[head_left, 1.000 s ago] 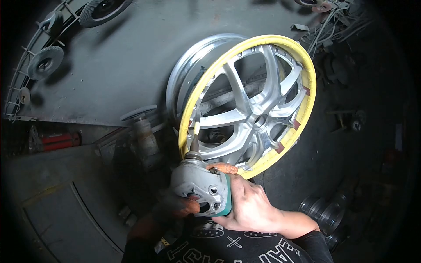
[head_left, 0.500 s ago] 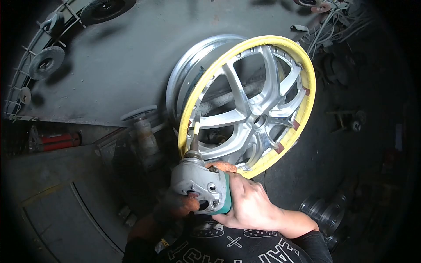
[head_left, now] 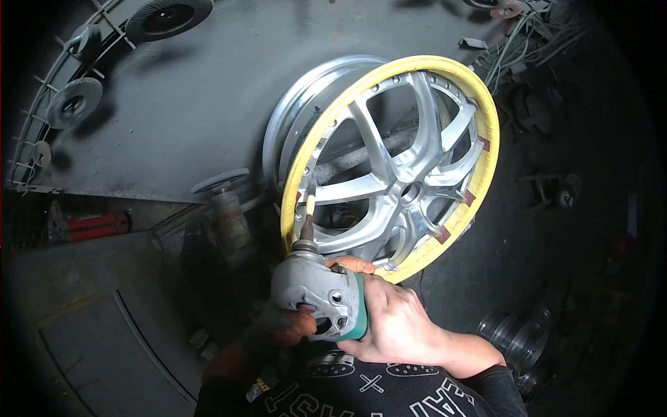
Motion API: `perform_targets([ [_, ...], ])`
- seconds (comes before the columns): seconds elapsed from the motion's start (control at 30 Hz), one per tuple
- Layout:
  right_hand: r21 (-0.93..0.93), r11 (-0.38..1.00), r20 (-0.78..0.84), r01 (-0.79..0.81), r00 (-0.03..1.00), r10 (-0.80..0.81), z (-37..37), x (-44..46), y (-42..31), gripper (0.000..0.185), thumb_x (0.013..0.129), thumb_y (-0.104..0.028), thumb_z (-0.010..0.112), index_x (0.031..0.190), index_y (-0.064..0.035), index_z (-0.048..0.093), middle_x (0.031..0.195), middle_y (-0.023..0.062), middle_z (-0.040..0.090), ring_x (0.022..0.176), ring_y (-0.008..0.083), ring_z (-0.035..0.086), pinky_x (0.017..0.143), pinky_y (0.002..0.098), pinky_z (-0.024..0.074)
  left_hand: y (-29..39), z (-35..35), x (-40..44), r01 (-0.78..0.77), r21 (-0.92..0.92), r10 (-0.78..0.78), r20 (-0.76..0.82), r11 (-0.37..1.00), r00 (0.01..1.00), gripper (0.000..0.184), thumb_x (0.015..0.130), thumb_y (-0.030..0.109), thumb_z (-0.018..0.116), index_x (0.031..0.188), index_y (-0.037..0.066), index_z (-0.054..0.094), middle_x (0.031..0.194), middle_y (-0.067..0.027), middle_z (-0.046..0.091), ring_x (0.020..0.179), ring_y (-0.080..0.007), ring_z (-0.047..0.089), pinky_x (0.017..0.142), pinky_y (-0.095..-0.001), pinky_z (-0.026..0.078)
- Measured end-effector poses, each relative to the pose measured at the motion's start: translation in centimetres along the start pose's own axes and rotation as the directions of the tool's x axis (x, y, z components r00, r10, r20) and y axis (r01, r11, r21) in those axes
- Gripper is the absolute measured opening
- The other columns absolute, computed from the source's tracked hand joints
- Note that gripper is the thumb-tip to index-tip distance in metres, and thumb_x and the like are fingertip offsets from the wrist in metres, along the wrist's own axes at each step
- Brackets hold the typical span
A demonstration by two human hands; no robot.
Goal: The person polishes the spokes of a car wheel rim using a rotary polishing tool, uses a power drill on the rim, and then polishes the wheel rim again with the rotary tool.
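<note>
A silver and teal power tool point(head_left: 316, 295) is held in front of my chest, its narrow tip point(head_left: 310, 208) reaching a spoke by the left side of the rim. My right hand point(head_left: 399, 323), bare, is wrapped round the teal body. My left hand point(head_left: 295, 326), in a dark and orange covering, is closed round the tool's left side, with orange fingertips also showing above the housing. The silver spoked wheel point(head_left: 417, 156) stands tilted beyond the tool. Yellow tape point(head_left: 492, 139) covers its front rim, with several dark red patches along the edge.
Abrasive discs point(head_left: 75, 103) hang on a wire rack at the upper left. A round-topped stand point(head_left: 229, 208) and a red object point(head_left: 94, 226) are left of the wheel. Cables point(head_left: 517, 52) bunch at the upper right, and dark round parts point(head_left: 514, 340) lie at the lower right.
The whole view has shifted very slightly. Both hands keep their hold on the tool, and its tip remains near the same spoke.
</note>
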State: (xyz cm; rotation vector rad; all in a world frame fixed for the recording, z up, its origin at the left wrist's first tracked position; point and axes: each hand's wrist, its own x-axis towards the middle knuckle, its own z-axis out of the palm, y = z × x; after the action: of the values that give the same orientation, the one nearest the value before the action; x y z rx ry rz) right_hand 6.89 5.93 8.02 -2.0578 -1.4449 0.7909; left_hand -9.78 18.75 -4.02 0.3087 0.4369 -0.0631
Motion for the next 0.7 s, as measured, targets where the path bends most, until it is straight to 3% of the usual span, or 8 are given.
perform_targets([
  [0.2,0.031,0.999,-0.081,0.019,0.997,-0.016,0.4,0.2,0.2,0.081,0.057,-0.023,0.086,0.116,0.0144,0.045,0.083,0.0270,0.063,0.074,0.0431,0.067,0.068,0.0447,0.0567,0.3,0.1,0.1,-0.006,0.007,0.006,-0.006,1.000,1.000,0.071,0.069,-0.009,0.076,0.134,0.004,0.050,0.103,-0.0077,0.066,0.077,-0.0113,0.063,0.062,-0.0241,0.048],
  [0.47,-0.016,0.999,0.041,-0.046,0.998,0.047,-1.2,-0.3,-0.3,0.075,0.057,-0.021,0.085,0.110,0.0149,0.046,0.083,0.0268,0.064,0.074,0.0431,0.068,0.068,0.0446,0.0567,0.2,0.4,0.2,0.011,0.007,-0.011,-0.011,1.000,1.000,0.071,0.070,-0.009,0.076,0.134,0.004,0.050,0.103,-0.0078,0.066,0.076,-0.0111,0.063,0.061,-0.0239,0.048],
  [0.7,0.040,0.999,-0.013,-0.018,1.000,0.019,-0.5,0.4,0.3,0.073,0.056,-0.020,0.085,0.108,0.0140,0.047,0.082,0.0267,0.064,0.075,0.0430,0.067,0.069,0.0449,0.0562,0.4,0.5,0.4,0.001,0.015,-0.001,-0.011,1.000,1.000,0.071,0.070,-0.009,0.076,0.134,0.004,0.050,0.102,-0.0078,0.067,0.075,-0.0110,0.063,0.060,-0.0238,0.048],
])
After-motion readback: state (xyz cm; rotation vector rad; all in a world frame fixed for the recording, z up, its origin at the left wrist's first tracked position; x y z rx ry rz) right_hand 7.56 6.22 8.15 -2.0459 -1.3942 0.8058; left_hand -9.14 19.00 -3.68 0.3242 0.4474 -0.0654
